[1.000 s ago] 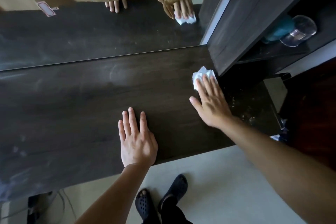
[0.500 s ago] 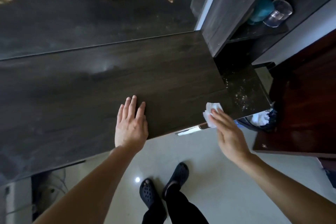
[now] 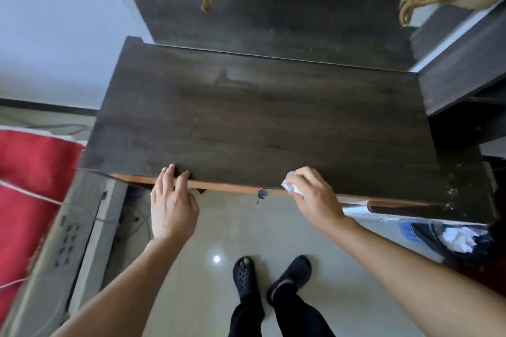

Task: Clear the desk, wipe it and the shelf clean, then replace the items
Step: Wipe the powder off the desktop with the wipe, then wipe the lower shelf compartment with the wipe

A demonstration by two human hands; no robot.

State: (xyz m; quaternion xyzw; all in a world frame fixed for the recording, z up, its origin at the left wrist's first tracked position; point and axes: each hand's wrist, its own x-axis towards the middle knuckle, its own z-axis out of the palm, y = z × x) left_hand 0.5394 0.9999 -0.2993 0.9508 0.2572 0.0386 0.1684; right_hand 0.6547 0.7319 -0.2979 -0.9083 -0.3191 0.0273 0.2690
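Note:
A bare dark wooden desk (image 3: 260,123) fills the middle of the head view. My right hand (image 3: 315,198) grips a crumpled white tissue (image 3: 290,185) against the desk's front edge, right of centre. My left hand (image 3: 171,200) lies over the front edge further left, fingertips on the top, holding nothing. The dark shelf unit (image 3: 465,74) stands at the desk's right end; its inside is hidden from here.
White crumbs or dust (image 3: 451,194) speckle the desk's right front corner. A bin with a blue rim and white waste (image 3: 460,238) sits under that corner. A grey computer case (image 3: 68,241) and a red cloth (image 3: 32,172) are at the left. My sandalled feet (image 3: 271,276) stand on tiles.
My right hand has slid the tissue from the shelf's foot back to the front edge and leftward along it. My left hand has drawn back to the edge. My view has swung left.

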